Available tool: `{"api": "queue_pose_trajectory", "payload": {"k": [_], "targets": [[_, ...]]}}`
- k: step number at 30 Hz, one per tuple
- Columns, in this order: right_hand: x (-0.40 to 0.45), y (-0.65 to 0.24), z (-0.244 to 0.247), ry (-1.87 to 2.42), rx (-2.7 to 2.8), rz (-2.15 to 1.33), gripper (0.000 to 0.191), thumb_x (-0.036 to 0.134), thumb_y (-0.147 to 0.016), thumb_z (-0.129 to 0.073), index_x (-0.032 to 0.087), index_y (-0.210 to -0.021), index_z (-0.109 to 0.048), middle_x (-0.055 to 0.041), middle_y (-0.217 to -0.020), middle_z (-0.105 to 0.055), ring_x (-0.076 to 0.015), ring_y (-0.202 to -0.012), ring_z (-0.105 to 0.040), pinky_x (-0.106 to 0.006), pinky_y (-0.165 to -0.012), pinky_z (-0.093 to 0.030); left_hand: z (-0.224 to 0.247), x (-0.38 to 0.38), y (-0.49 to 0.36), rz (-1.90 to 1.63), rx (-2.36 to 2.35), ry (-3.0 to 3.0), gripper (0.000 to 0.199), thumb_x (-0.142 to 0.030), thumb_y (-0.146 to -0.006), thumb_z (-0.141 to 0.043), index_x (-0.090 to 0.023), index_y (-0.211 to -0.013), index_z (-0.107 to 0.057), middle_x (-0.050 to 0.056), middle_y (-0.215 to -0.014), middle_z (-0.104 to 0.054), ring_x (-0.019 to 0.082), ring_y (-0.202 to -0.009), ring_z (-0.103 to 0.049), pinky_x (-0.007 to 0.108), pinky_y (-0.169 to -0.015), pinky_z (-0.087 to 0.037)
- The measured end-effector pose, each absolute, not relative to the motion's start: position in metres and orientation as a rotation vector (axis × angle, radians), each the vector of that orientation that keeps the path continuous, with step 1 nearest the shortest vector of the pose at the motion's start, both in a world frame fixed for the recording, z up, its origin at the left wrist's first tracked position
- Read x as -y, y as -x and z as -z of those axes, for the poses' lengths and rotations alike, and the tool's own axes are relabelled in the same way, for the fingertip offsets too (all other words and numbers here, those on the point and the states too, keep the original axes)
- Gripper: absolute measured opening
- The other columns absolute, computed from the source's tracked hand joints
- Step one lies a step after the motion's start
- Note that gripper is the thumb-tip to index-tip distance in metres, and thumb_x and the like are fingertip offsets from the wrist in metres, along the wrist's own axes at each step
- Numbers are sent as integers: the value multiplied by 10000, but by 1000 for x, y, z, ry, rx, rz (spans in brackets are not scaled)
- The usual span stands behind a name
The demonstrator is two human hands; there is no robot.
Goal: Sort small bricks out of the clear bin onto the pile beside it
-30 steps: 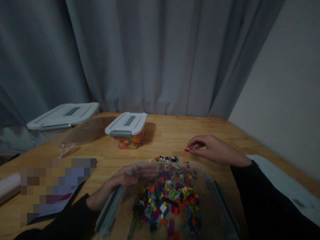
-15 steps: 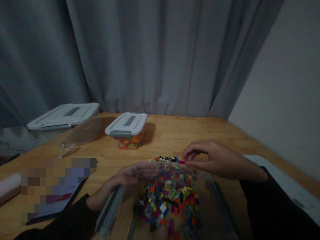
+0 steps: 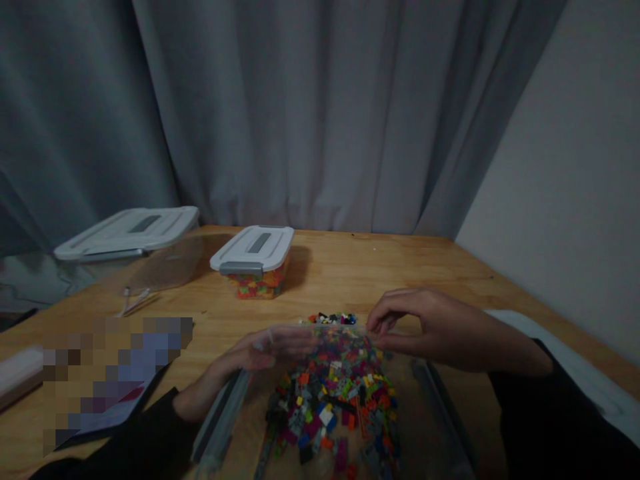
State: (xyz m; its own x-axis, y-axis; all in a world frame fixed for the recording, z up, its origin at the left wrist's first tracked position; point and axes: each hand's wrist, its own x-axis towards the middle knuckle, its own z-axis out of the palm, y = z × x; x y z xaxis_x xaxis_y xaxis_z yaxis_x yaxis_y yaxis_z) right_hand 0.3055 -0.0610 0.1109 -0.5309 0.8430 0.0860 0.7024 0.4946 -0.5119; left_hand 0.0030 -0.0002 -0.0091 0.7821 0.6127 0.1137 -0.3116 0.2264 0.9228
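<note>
A clear plastic bin (image 3: 213, 427) in front of me holds a heap of small coloured bricks (image 3: 325, 407). My left hand (image 3: 260, 350) lies at the bin's far left corner, fingers stretched out and partly seen through the clear plastic. At the far rim, right of the middle, is my right hand (image 3: 415, 323), its thumb and fingertips pinched together; what they hold, if anything, is hidden. Just beyond the rim lies a small pile of mixed bricks (image 3: 330, 319).
A white-lidded box of orange, red and green pieces (image 3: 255, 267) stands further back. Left of it is a larger lidded clear box (image 3: 165, 257), with a white cable (image 3: 135, 303) near it. A tablet (image 3: 115, 407), partly pixelated, lies at left. Pale plastic (image 3: 565, 363) lies at right.
My right hand has shifted slightly right and down, its fingertips now at the rim. The magenta brick at its fingertips is no longer visible. My left hand has stayed in place.
</note>
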Motion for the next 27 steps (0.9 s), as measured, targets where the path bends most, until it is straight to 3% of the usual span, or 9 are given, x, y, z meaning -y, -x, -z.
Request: {"api": "queue_pose_trajectory", "payload": {"k": [8,17,22,27], "targets": [[36,-322,-97,1354,2286,-565,236,374,-892,-582,188,-984,-695,-21,-963,-713,-120,-873,-657,-225,-806,-512,-3,7,-6,-647,-374,-1160,520,-260,-712,-603,-193,-1220,-688,84,-1295,-668,388,-1320,-456,521,-1147,-255],[-2,-348,-49,1681,2334,-621,202,281,-825,-580,158,-940,-692,-41,-851,-717,-148,-750,-646,-233,-626,-454,-2,10,-5,-670,-373,-1136,510,-229,-728,-568,-189,-1224,-681,80,-1283,-674,377,-1311,-472,528,-1152,-226],[-8,-355,-27,1859,2382,-677,287,267,-758,-600,169,-1011,-694,-69,-955,-723,-190,-821,-652,-266,-675,-460,2,8,-3,-668,-345,-1133,529,-157,-725,-506,-159,-1228,-668,111,-1269,-679,354,-1271,-524,546,-1123,-288],[-7,-348,-27,2008,2402,-703,245,232,-762,-569,170,-954,-707,-95,-949,-728,-206,-808,-654,-273,-639,-441,-2,7,-4,-645,-363,-1131,518,-193,-702,-548,-183,-1199,-695,88,-1269,-685,359,-1284,-515,520,-1128,-310]]}}
